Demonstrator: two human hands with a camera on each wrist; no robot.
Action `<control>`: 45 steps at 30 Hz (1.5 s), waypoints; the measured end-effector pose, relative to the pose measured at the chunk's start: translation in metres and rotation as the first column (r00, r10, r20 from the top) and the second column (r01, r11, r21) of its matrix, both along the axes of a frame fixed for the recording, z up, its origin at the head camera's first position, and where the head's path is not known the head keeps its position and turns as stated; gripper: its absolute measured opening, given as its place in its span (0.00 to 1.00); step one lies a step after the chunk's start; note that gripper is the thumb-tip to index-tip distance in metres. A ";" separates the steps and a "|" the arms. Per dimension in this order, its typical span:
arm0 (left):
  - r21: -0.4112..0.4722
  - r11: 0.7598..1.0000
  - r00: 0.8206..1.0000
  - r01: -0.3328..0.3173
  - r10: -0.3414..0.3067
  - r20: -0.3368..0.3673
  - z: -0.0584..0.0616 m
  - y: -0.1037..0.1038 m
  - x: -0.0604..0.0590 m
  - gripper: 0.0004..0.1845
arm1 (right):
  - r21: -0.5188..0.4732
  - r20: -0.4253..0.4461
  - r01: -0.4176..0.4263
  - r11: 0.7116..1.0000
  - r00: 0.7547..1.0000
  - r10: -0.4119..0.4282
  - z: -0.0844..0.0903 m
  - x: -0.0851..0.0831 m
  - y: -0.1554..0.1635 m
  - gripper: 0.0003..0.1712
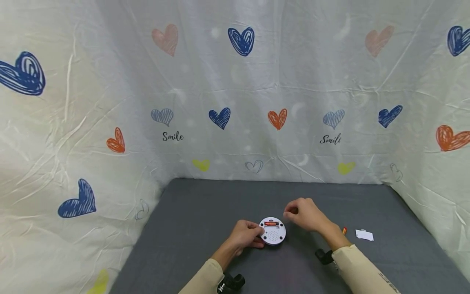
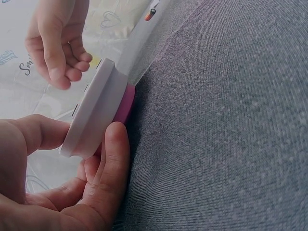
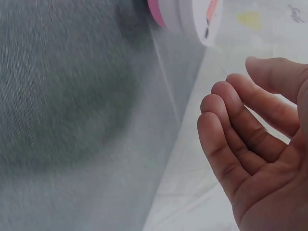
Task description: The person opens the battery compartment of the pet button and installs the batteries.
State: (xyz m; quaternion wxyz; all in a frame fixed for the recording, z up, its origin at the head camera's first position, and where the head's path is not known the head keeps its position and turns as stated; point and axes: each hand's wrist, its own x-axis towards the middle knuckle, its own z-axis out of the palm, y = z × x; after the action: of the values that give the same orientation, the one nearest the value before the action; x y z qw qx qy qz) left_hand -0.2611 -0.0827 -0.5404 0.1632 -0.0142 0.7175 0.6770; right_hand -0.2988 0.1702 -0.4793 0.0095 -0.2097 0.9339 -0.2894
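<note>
Lower centre: my left hand pinches the round white device on the grey mat; my right hand hovers, loosely curled, holding nothing. Risk: its 1 visible battery may pop loose if the device tilts.

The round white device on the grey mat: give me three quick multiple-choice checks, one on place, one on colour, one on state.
1. Where does the small white cover piece lie?
A. On the mat beyond the person's right forearm
B. On top of the device
C. In the left hand

2. What colour is the layer under the device's white body?
A. Blue
B. Pink
C. Black

3. What is the right hand doing?
A. Gripping the device
B. Hovering loosely curled, holding nothing
C. Pressing flat on the mat

Answers:
1 A: the cover piece lies apart on the mat.
2 B: the round white device shows a pink underside in the left wrist view.
3 B: the right hand is empty; only the left hand holds the device's edge.
</note>
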 end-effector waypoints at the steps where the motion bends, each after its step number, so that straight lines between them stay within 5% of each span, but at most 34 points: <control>1: 0.000 1.000 1.000 -0.001 0.001 0.002 0.000 0.000 0.000 0.11 | -0.001 -0.003 -0.001 1.000 1.000 0.001 0.002 0.000 0.002 0.04; 36: 0.008 1.000 1.000 0.001 -0.001 0.018 0.001 0.000 0.001 0.14 | 0.151 -0.152 -0.044 0.988 0.986 0.067 0.003 0.012 0.095 0.06; 45: 0.002 1.000 1.000 0.002 -0.002 0.014 0.003 0.000 0.000 0.13 | 0.236 -0.107 -0.037 0.971 0.992 0.064 -0.002 0.013 0.115 0.11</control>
State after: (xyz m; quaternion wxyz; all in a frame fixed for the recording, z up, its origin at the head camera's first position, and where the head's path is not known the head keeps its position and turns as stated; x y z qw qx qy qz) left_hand -0.2613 -0.0822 -0.5373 0.1687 -0.0181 0.7156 0.6776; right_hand -0.2860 0.2849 -0.4811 -0.0116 -0.2469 0.9549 -0.1646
